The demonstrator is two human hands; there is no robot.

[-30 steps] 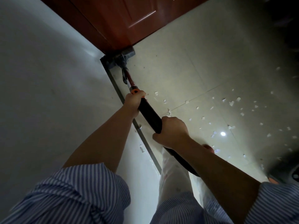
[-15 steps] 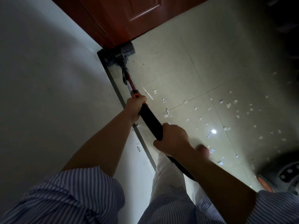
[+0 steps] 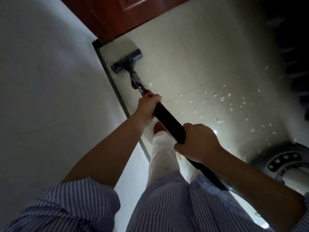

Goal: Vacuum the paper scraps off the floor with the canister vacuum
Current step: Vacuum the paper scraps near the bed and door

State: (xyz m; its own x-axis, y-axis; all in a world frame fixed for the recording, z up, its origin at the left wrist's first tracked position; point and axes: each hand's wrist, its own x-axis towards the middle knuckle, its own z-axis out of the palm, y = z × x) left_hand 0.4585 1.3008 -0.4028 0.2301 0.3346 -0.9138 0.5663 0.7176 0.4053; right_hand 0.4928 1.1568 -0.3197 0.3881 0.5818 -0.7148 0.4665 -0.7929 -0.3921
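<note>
Wand (image 3: 168, 121), black, ran from centre frame toward 11 o'clock, ending in a dark floor head (image 3: 127, 63) that lay flat on the tiled floor (image 3: 209, 52), near the baseboard (image 3: 115, 87) and short of the red-brown door (image 3: 117, 15) at 12 o'clock.

Left hand (image 3: 148, 107): gripped the wand just below its orange collar (image 3: 148, 95), fingers curled round the tube.

Right hand (image 3: 196, 143): gripped the wand's lower end, fingers wrapped tight around it, knuckles up; ribbed hose (image 3: 212, 176) emerged behind the wrist toward 5 o'clock.

Paper scraps (image 3: 222, 98): small white pieces scattered over the tiles from centre toward 3 o'clock, the nearest one (image 3: 150, 84) just beside the wand behind the head.

Canister (image 3: 284, 163): grey rounded body at 4 o'clock, partly cut off by the arm; probably the vacuum's main unit, though the dim light hid detail.

Wall (image 3: 50, 81), pale, filled the 9 o'clock side. Striped sleeves (image 3: 75, 206) and a white trouser leg (image 3: 163, 156) occupied the 6 o'clock edge.
</note>
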